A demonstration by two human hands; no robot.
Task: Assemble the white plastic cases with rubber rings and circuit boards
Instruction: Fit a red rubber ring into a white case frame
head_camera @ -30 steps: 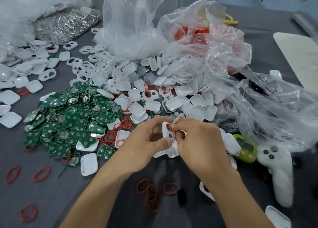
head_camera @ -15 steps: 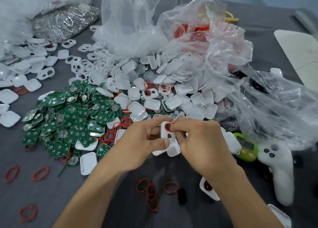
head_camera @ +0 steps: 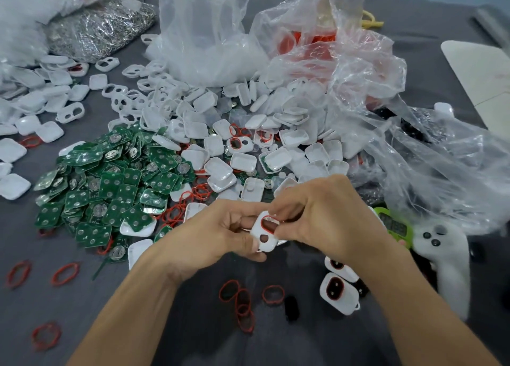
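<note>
**Head view.** A white case (head_camera: 263,240) was held above the grey table (head_camera: 193,338), at the centre of the view, between both hands. It was gripped by the left hand (head_camera: 218,236), whose fingers were curled behind it and whose thumb was pressed on its lower end. A red rubber ring (head_camera: 262,224) was seated around the larger upper opening and was pinched there by the curled fingertips of the right hand (head_camera: 328,219). Green circuit boards (head_camera: 110,186) were piled to the left, loose white cases (head_camera: 248,133) were heaped beyond the hands, and loose rings (head_camera: 240,302) were scattered between the forearms.
</note>
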